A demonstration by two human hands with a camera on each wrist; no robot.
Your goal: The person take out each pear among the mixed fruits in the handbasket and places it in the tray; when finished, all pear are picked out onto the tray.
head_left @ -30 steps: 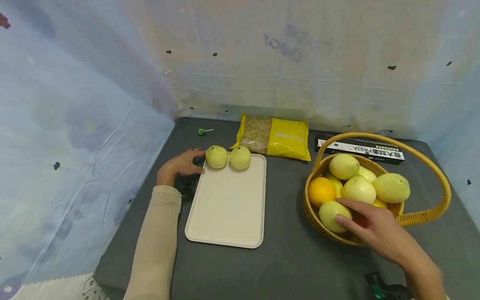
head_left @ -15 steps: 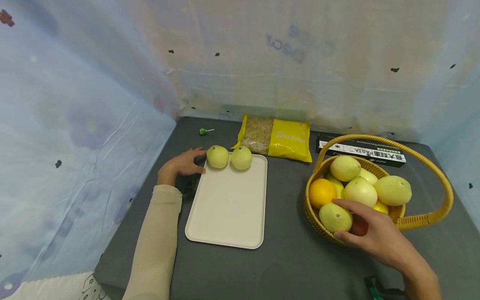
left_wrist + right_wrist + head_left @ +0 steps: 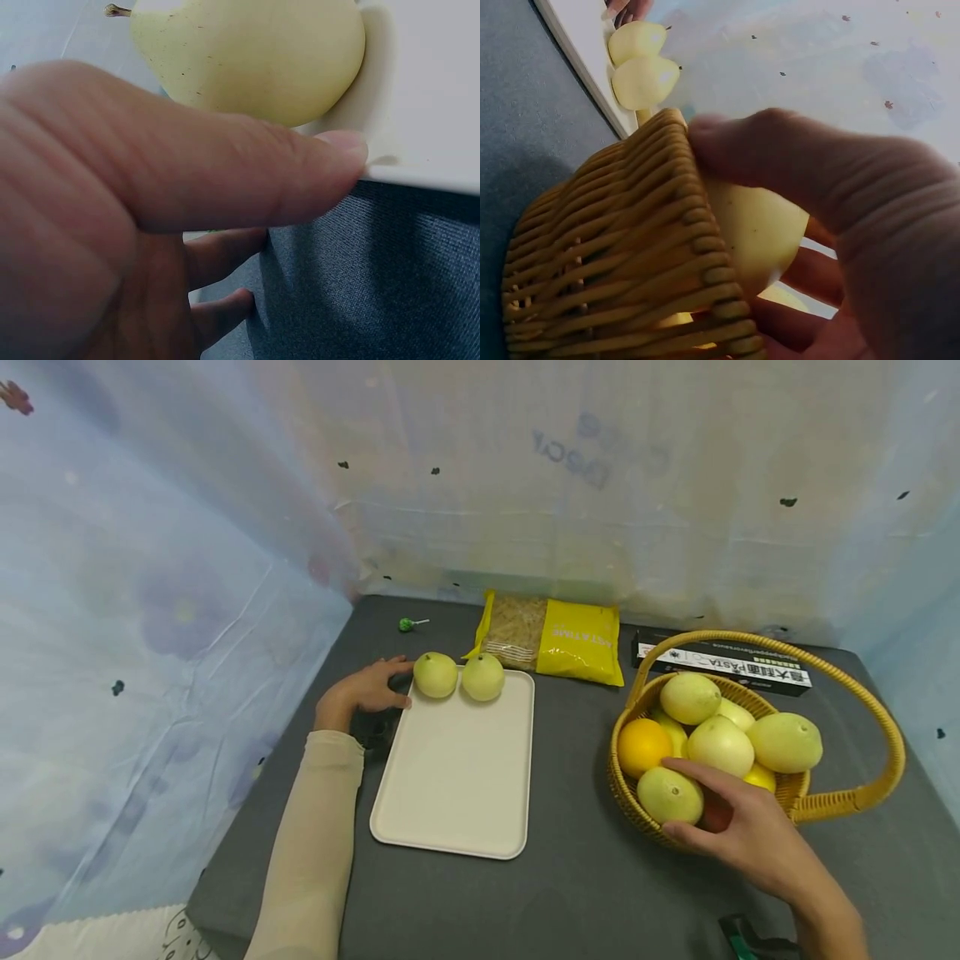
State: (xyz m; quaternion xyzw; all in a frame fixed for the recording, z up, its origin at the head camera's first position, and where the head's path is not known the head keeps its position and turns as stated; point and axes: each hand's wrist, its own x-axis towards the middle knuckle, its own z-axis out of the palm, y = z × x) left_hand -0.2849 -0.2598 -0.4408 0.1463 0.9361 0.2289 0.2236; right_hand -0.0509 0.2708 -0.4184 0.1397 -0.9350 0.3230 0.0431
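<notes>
In the wicker basket (image 3: 626, 806), my right hand (image 3: 757, 831) has its thumb and fingers around a pale green pear (image 3: 670, 795) near the front rim. The right wrist view shows the thumb at the basket's rim, with the pear (image 3: 754, 236) beneath it and the other fingers on its far side. My left hand (image 3: 365, 687) lies at the upper left corner of a white tray (image 3: 453, 768), fingers extended. Its thumb (image 3: 300, 176) touches the tray's edge, close to a pear (image 3: 435, 675). A second pear (image 3: 482, 677) sits beside that one on the tray.
Several more pears and an orange (image 3: 645, 747) fill the basket, whose tall handle (image 3: 847, 672) arches over them. Along the back lie a green lollipop (image 3: 407, 624), a yellow pasta bag (image 3: 577, 639) and a black box (image 3: 750, 664). Curtains hang behind the dark table.
The pear at my right hand has turned, so its end now faces the head camera. My right thumb has slid from its top down to its lower side. The left hand stays put.
</notes>
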